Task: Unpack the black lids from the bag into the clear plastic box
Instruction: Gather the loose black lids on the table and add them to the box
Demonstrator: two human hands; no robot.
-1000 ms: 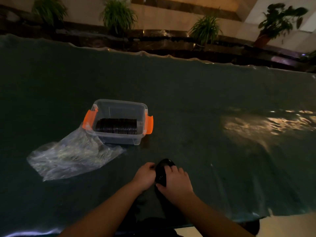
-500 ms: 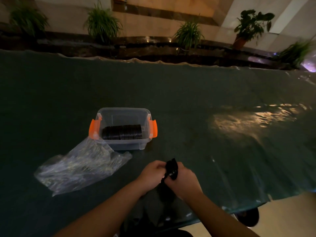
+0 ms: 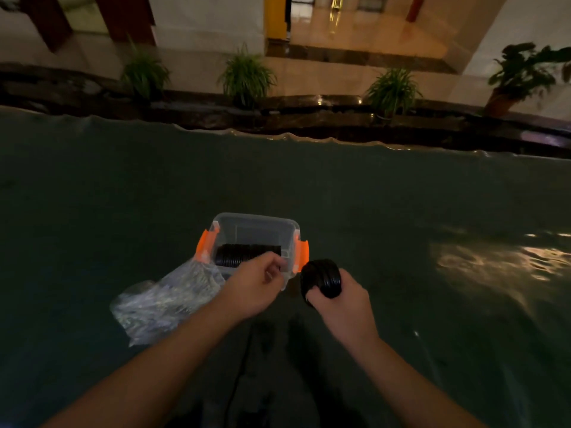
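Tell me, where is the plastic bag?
In the head view, the plastic bag lies on the table left of centre, against the clear box, just left of the left hand.

I saw the clear plastic box [image 3: 253,230] standing upright and open on the dark surface, with an orange latch [image 3: 206,246] on its left end and another [image 3: 303,255] on its right. Inside it lay a row of black lids [image 3: 247,254], set on edge side by side along the near wall. A second stack of black lids [image 3: 321,278], round and ribbed, sat just to the right of the box, off the surface and tipped on its side. The bag [image 3: 163,299] was clear crinkled plastic, lying flat and slack against the box's near left corner, spreading away to the left.
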